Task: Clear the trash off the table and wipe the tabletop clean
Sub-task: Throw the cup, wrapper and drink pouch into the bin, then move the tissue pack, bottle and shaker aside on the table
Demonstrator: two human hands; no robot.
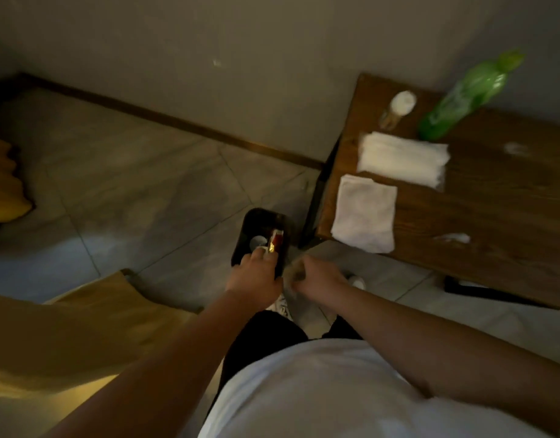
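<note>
A black trash bin (240,248) stands on the floor tiles by the table's near left corner. My left hand (256,276) is over its near rim, fingertips pinched on the lower end of a red and gold packet (277,238) that hangs inside the bin. A pale round item (258,242) lies at the bin's bottom. My right hand (318,278) is just right of the bin, motion-blurred, with a brownish smear at its fingers. The wooden table (493,222) on the right carries a folded white cloth (364,213), a napkin stack (403,162) and white scraps (454,238).
A green plastic bottle (462,99) and a small white-capped jar (398,109) stand at the table's far edge near the wall. A yellow chair seat (66,330) is at my lower left, another yellow chair (3,188) at far left. My shoes are below the hands.
</note>
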